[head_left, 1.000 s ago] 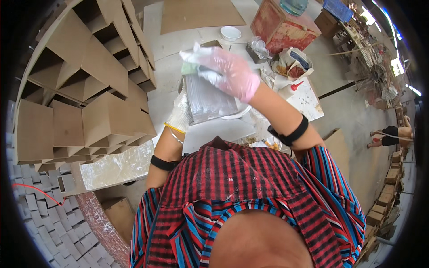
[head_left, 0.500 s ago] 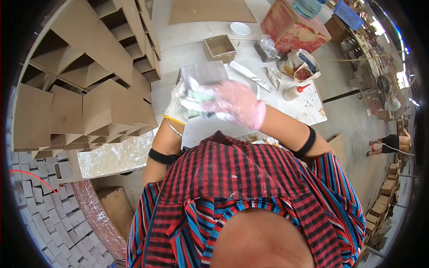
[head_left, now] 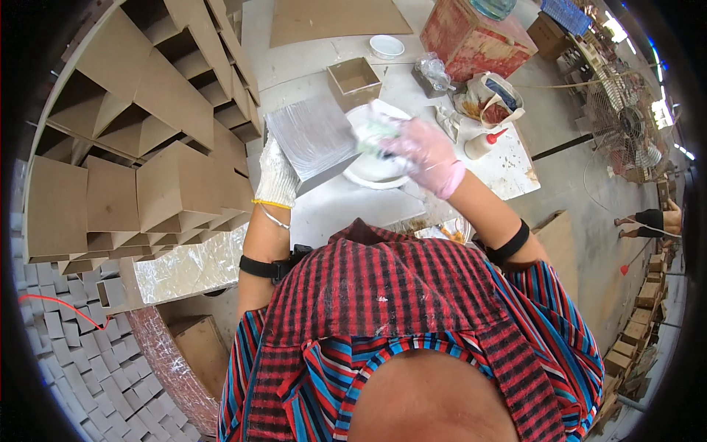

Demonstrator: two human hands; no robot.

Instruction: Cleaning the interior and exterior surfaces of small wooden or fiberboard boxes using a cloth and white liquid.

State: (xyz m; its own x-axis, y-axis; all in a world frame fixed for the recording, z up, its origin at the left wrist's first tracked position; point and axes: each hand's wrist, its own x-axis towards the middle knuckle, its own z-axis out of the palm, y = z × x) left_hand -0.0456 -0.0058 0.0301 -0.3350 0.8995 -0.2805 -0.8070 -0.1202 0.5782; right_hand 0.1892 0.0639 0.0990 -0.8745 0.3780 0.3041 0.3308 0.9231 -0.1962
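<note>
My left hand [head_left: 278,169], in a white knit glove, grips a box [head_left: 311,137] whose top is streaked with a wet grey-white coating. The box is held tilted above the table. My right hand [head_left: 426,153], in a pink glove smeared white, is closed around a pale green and white cloth or sponge [head_left: 377,132], blurred by motion. That hand is just right of the box, over a round white basin [head_left: 375,177] with a pale substance in it. Beyond the basin sits an uncoated brown open box [head_left: 354,82].
Stacked brown boxes [head_left: 177,184] rise along the left. Farther back are a small white dish [head_left: 387,47] and a red-stained crate [head_left: 475,40]. A red-tipped bottle [head_left: 483,144] and a cloth bag [head_left: 495,99] stand at the right. A fan [head_left: 626,121] and another person [head_left: 655,219] are beyond.
My right hand has moved right, off the box and over the basin, with the cloth or sponge in it. My left hand has shifted left with the box, exposing its coated top.
</note>
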